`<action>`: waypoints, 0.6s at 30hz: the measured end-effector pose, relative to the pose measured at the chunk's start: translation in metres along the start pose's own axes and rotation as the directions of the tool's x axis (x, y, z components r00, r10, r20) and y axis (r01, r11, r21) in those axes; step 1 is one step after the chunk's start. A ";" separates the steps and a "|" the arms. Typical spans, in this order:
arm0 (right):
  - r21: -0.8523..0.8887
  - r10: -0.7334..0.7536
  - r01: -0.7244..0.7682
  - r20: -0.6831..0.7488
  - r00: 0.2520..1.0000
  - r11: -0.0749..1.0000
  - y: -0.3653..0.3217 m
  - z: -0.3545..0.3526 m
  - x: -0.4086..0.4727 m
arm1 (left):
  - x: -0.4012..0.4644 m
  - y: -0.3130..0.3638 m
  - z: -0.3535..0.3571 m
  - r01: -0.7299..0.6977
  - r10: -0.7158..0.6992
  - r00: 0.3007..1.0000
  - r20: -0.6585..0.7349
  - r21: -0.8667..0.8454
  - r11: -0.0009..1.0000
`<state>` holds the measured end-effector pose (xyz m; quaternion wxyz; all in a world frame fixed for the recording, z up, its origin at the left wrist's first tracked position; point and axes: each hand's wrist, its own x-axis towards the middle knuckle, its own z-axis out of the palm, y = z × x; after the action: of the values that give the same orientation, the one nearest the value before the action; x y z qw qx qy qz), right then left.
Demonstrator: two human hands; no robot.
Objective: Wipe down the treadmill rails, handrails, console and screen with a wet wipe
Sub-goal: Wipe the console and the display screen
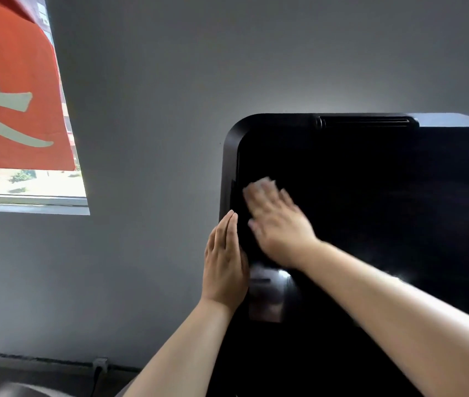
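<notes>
The treadmill's large black screen fills the right half of the view, dark and glossy, with a slot along its top edge. My right hand lies flat on the screen near its left side, fingers straight and blurred, pressing a white wet wipe that peeks out past the fingertips. My left hand rests flat against the screen's left edge, fingers straight and together. The rest of the console, the rails and the handrails are out of view.
A grey wall stands behind the screen. A window with a red banner bearing pale characters is at the upper left. A wall socket with a cable sits low on the wall.
</notes>
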<state>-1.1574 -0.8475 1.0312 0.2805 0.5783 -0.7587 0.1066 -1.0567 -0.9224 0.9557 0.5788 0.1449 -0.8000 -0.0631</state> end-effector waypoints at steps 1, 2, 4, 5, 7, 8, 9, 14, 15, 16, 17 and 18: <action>0.003 -0.100 0.100 -0.014 0.995 0.995 -0.009 0.008 -0.023 | 0.000 0.000 0.000 0.006 -0.006 1.000 -0.009 -0.013 1.000; -0.007 -0.207 0.207 0.003 0.978 0.978 -0.012 0.012 -0.047 | 0.000 0.000 0.001 0.010 -0.010 1.000 -0.018 -0.023 1.000; -0.099 -0.327 0.337 0.106 0.939 0.936 0.010 0.007 -0.073 | 0.000 -0.001 0.002 0.001 -0.001 1.000 -0.016 -0.024 1.000; -0.180 -0.329 0.344 0.107 0.938 0.921 0.029 0.000 -0.070 | 0.000 -0.002 0.003 -0.011 0.011 1.000 -0.016 -0.018 1.000; -0.269 -0.152 0.152 0.021 0.988 0.951 0.065 -0.016 -0.049 | 0.000 -0.002 0.004 -0.021 0.021 1.000 -0.021 -0.007 1.000; -0.250 0.025 -0.030 -0.020 0.999 0.968 0.079 -0.025 -0.036 | -0.001 -0.002 0.004 -0.017 0.017 1.000 -0.021 -0.005 1.000; -0.197 0.219 -0.222 -0.039 0.975 0.955 0.089 -0.032 -0.023 | -0.001 -0.002 0.004 -0.013 0.012 1.000 -0.021 -0.004 1.000; 0.057 0.438 -0.437 -0.005 0.899 0.898 0.027 -0.019 0.025 | 0.001 -0.002 0.003 -0.027 0.027 1.000 -0.008 0.034 0.999; 0.075 0.361 -0.361 0.010 0.932 0.930 0.006 -0.014 0.031 | 0.001 -0.002 0.003 -0.010 0.010 1.000 -0.007 0.036 0.999; 0.084 0.284 -0.284 0.018 0.959 0.955 -0.010 -0.011 0.034 | 0.001 -0.002 0.003 0.018 -0.018 1.000 -0.002 0.029 0.999; 0.075 0.230 -0.231 0.019 0.973 0.970 -0.020 -0.011 0.035 | 0.001 -0.001 0.003 0.042 -0.042 0.999 0.003 0.025 0.999; 0.053 0.199 -0.199 0.020 0.980 0.978 -0.020 -0.012 0.034 | 0.001 -0.001 0.003 0.047 -0.047 0.999 0.006 0.029 0.998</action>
<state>-1.1414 -0.8756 1.0568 0.2471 0.5076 -0.8115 0.1508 -1.0597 -0.9234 0.9551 0.5722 0.1720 -0.7992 -0.0655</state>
